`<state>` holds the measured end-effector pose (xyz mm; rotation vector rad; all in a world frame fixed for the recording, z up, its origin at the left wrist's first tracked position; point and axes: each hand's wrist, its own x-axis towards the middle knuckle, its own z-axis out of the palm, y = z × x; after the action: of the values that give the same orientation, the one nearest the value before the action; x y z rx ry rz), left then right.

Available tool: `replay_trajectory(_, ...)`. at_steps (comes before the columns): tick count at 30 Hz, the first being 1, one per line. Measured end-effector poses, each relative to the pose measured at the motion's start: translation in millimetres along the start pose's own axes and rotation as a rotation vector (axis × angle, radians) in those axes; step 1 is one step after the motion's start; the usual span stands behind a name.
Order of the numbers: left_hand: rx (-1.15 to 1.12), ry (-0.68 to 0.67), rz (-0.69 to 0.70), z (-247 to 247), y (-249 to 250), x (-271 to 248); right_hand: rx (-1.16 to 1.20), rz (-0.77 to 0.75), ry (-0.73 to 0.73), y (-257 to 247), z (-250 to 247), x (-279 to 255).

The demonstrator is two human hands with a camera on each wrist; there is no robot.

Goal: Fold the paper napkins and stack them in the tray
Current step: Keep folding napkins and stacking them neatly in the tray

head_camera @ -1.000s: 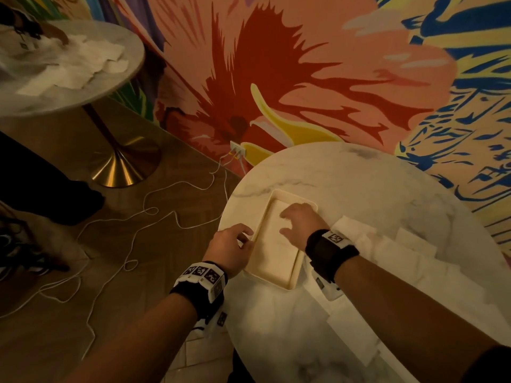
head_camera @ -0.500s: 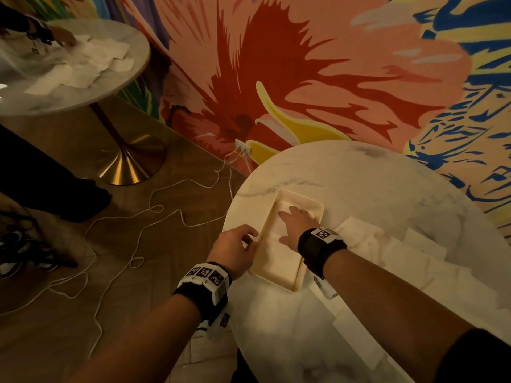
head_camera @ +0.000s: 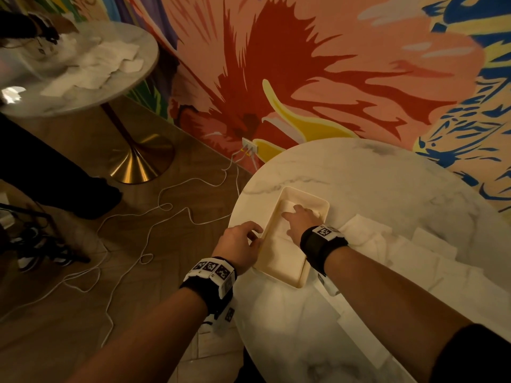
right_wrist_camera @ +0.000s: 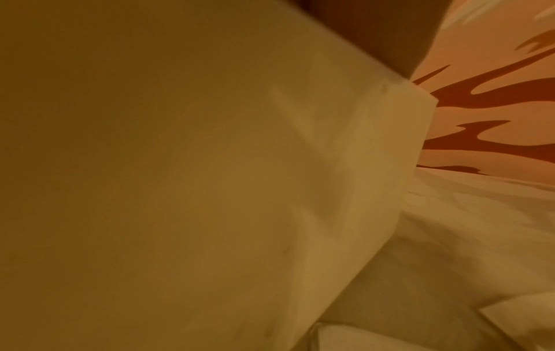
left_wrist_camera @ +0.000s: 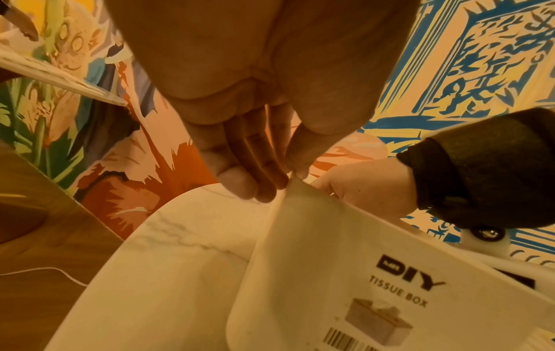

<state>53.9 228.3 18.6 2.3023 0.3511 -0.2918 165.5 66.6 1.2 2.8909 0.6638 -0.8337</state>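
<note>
From the head view, the right hand (head_camera: 300,220) lies flat inside the cream tray (head_camera: 318,201), fingers spread and pressing a folded napkin (head_camera: 279,246) down onto the tray floor, its grip open and holding nothing. The left hand (head_camera: 240,243) steadies the tray's left rim, thumb and fingers pinching the edge. The tray sits near the left edge of the round marble bench (head_camera: 387,194), and a heap of loose napkins (head_camera: 392,244) waits just to the right of it. Over to the left wrist view: fingertips (left_wrist_camera: 255,187) and thumb clamp the tray (left_wrist_camera: 315,273) rim, a tissue-box label showing on its side wall, the right hand (left_wrist_camera: 369,187) visible beyond. The right wrist view is mostly the tray wall (right_wrist_camera: 210,190) filling the frame, with pale napkin paper (right_wrist_camera: 465,237) alongside; no fingers visible there. The risk from here, I'd judge: the tray sits close to the bench edge, so a hard push or a slipping pinch could nudge it off, or lifting the palm could drag the thin napkin askew.
</note>
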Motion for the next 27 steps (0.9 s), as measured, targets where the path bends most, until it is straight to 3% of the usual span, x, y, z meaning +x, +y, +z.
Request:
replay_trajectory(6, 0.031, -0.003, -0.014, -3, 5, 0, 0.017, -0.005, 0.012, 0, -2, -3)
replay_trajectory(10, 0.087, -0.006, -0.006, -9, 10, 2, 0.068, -0.035, 0.101, 3, -12, -20)
replay_trajectory(16, 0.13, 0.106, 0.121, -7, 44, 0, 0.541, -0.05, 0.428, 44, -30, -72)
replay_trajectory(19, 0.082, 0.113, 0.219, 13, 70, -5, 0.718, 0.071, 0.487, 92, -28, -104)
replay_trajectory(22, 0.05, 0.058, 0.294, 46, 98, -11, 0.762, 0.251, 0.421, 147, -4, -135)
replay_trajectory(27, -0.016, -0.104, 0.287, 106, 133, -29, 0.76, 0.478, 0.337, 208, 56, -187)
